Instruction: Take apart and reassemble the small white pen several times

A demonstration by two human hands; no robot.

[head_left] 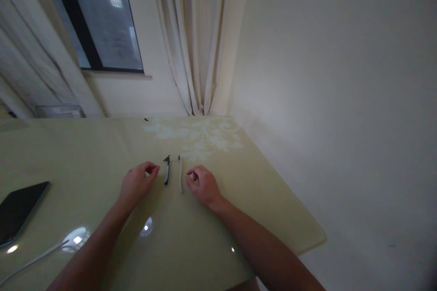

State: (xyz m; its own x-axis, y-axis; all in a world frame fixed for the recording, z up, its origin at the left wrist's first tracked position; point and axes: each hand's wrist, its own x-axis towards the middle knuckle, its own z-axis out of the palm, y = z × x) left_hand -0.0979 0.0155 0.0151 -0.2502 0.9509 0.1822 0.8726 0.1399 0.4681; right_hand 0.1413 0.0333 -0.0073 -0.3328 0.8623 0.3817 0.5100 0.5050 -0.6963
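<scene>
A razor (pixel 167 173) with a dark head and a grey and black handle lies on the table, its head toward the far side. Just right of it, roughly parallel, is a slim white toothbrush (pixel 180 177) with a dark head. My left hand (pixel 138 182) rests beside the razor on its left, thumb and forefinger tips together and nothing visible in them. To the right of the toothbrush is my right hand (pixel 204 185), its fingers curled with a small gap between thumb and forefinger. Neither hand appears to touch the two things.
The glossy pale table (pixel 191 245) has a floral pattern at its far edge and meets the wall (pixel 324 100) on the right. A dark tablet (pixel 22 209) and a white cable (pixel 37 258) lie at left. A small dark piece (pixel 146 119) sits near the far edge, before the curtain (pixel 196 41).
</scene>
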